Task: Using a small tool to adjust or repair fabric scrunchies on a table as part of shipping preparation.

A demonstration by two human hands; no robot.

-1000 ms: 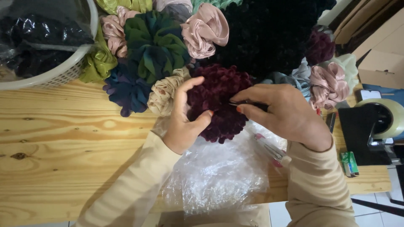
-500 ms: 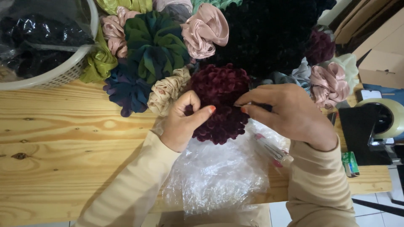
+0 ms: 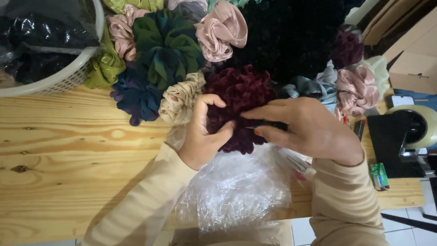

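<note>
both hands have shifted a little: the left hand [image 3: 202, 136] still pinches the dark red scrunchie [image 3: 239, 102] above the plastic bag [image 3: 234, 189], the right hand [image 3: 309, 127] still grips a thin dark tool.

Hands: left hand [image 3: 201, 136] and right hand [image 3: 306, 127] grip a maroon scrunchie [image 3: 239, 98] over crinkled clear plastic [image 3: 234, 189].
Far: heaped scrunchies [image 3: 168, 45].
Far left: white basket [image 3: 59, 77].
Surface: wooden table [image 3: 68, 150].
</note>
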